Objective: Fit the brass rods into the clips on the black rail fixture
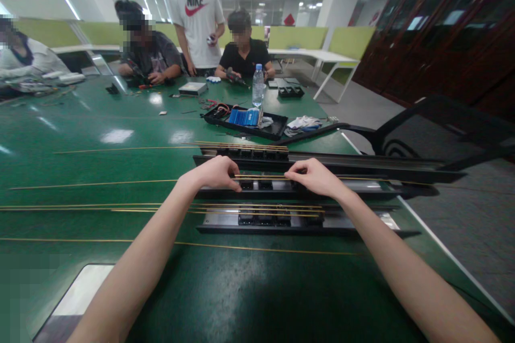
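Note:
Over the middle of three long black-edged metal channels, my left hand (217, 170) curls its fingers and thumb round a thin gold-coloured rod (261, 177). My right hand (313, 174) pinches the same rod farther right; its contact point is partly hidden by the fingers. Below the rod, small black blocks (265, 184) sit in the middle channel (368, 186). The nearest channel (219, 217) holds several black blocks with gold rods lying across them. Behind my hands, the far channel (341, 161) also carries blocks and rods.
A single gold rod (257, 248) lies closest to me. Farther back are a black tray (277, 127) with blue pieces, white gloves (302, 125) and a water bottle (257, 86). Several people are across the table (161, 128). A black chair (442, 123) stands at the right edge.

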